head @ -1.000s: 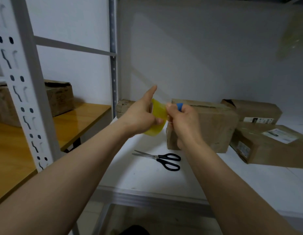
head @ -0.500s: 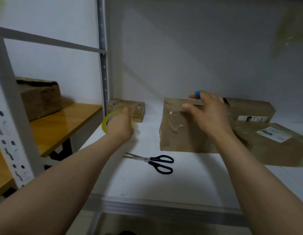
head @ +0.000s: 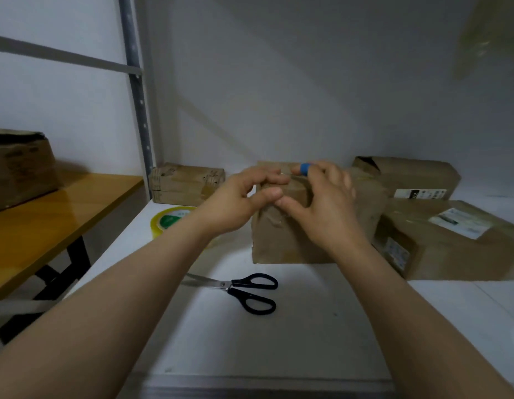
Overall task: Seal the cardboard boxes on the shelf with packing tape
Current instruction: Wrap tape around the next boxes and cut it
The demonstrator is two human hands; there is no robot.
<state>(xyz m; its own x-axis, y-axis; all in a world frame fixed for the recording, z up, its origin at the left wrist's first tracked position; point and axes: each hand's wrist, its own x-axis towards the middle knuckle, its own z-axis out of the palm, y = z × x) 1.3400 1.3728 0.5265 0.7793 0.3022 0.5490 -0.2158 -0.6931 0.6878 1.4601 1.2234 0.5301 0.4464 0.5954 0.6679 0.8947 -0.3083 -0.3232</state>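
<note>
White shelf board [head: 307,341] runs out under both forearms. Nearest, below the hands, black-handled scissors [head: 241,289] lie flat on it, blades pointing to the left.

Past them the left hand [head: 235,203] and right hand [head: 325,205] meet on the top front edge of the cardboard box [head: 281,243]. Each hand hooks its curled fingers over the top and sets its thumb on the front face, thumb tips almost touching. A blue band [head: 304,169] circles the right forefinger.

Just left of the left wrist the yellow tape roll [head: 169,221] lies on the shelf, partly hidden by the forearm. Right of the right hand sits a labelled box [head: 451,246], with a further box [head: 408,177] behind it. Beyond the left hand a small box [head: 186,184] stands against the grey wall [head: 307,82].
</note>
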